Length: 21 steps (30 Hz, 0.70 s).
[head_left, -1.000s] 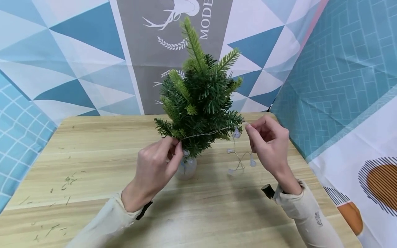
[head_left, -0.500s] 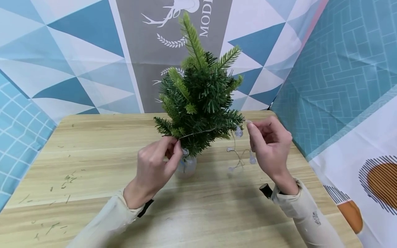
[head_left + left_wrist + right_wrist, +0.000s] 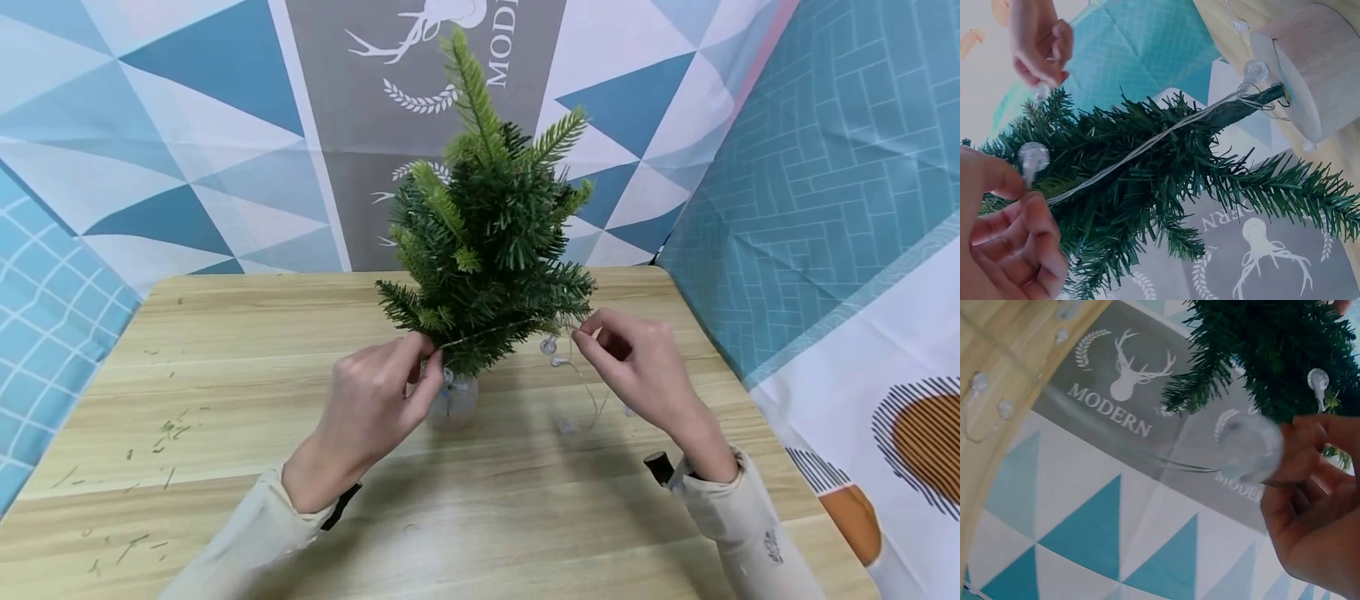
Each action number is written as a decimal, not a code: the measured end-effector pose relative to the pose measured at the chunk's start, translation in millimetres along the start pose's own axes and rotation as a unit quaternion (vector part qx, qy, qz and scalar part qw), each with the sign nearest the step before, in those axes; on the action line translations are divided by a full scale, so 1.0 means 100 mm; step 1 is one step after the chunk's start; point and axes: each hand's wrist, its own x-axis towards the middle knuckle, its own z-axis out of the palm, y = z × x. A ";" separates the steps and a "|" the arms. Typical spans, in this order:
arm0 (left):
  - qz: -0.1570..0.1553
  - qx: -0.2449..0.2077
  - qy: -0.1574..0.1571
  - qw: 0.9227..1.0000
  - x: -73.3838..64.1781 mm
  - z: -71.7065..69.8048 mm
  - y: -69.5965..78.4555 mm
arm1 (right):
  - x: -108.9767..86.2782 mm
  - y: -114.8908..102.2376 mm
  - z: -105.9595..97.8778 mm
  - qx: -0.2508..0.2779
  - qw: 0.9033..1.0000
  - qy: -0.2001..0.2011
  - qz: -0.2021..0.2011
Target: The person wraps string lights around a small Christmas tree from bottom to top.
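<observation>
A small artificial Christmas tree [image 3: 495, 242] stands upright on a round pale base [image 3: 453, 407]. Across its lower front runs a thin wire string of lights [image 3: 487, 332] with clear round bulbs. At the tree's lower left, my left hand [image 3: 375, 396] pinches the string between thumb and forefinger, a clear bulb [image 3: 1034, 156] sticking up at its fingertips in the left wrist view. To the lower right of the branches my right hand [image 3: 637, 362] pinches the string, with a blurred bulb [image 3: 1250, 450] by its fingertips. Loose string with several bulbs hangs below. Near the base, wire circles the trunk [image 3: 1247, 109].
The tree stands on a wooden table [image 3: 480, 517]. Bits of fallen needles [image 3: 171, 429] lie scattered on the left side. Patterned cloth [image 3: 225, 125] hangs behind the table, and more cloth [image 3: 817, 208] on the right.
My right hand first shifts slightly right, then comes left and down toward me with the string. Its dangling bulbs have swung. My left hand stays nearly in place.
</observation>
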 end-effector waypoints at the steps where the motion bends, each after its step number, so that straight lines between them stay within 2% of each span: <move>1: 0.003 0.008 -0.003 1.000 0.00 0.00 0.00 | -0.01 0.02 0.00 -0.001 1.000 -0.027 0.014; 3: 0.008 0.018 -0.006 1.000 0.00 -0.01 0.01 | -0.01 0.06 0.01 0.004 0.997 -0.070 0.033; 5: 0.004 0.022 -0.006 1.000 0.00 -0.01 0.01 | -0.02 0.08 0.04 0.024 0.996 -0.082 0.039; 7: -0.004 0.018 0.003 1.000 0.00 0.00 0.01 | -0.01 0.09 0.08 0.053 0.996 -0.054 0.038; 10: -0.019 0.019 0.017 1.000 0.00 0.01 0.00 | 0.01 0.08 0.14 0.104 0.994 0.013 0.038; 12: -0.026 0.020 0.022 0.999 0.00 0.02 -0.01 | 0.04 0.08 0.18 0.154 0.986 0.016 0.059; 14: -0.027 0.027 0.019 0.999 0.00 0.02 -0.01 | 0.08 0.09 0.20 0.207 0.973 -0.021 0.098; 16: -0.025 0.027 0.014 0.999 0.00 0.02 0.00 | 0.12 0.12 0.22 0.244 0.956 -0.089 0.139; 18: -0.023 0.025 0.007 0.999 0.00 0.02 0.01 | 0.15 0.17 0.23 0.252 0.942 -0.157 0.159; 21: -0.022 0.023 -0.004 0.999 0.00 0.01 0.01 | 0.20 0.26 0.24 0.226 0.936 -0.227 0.143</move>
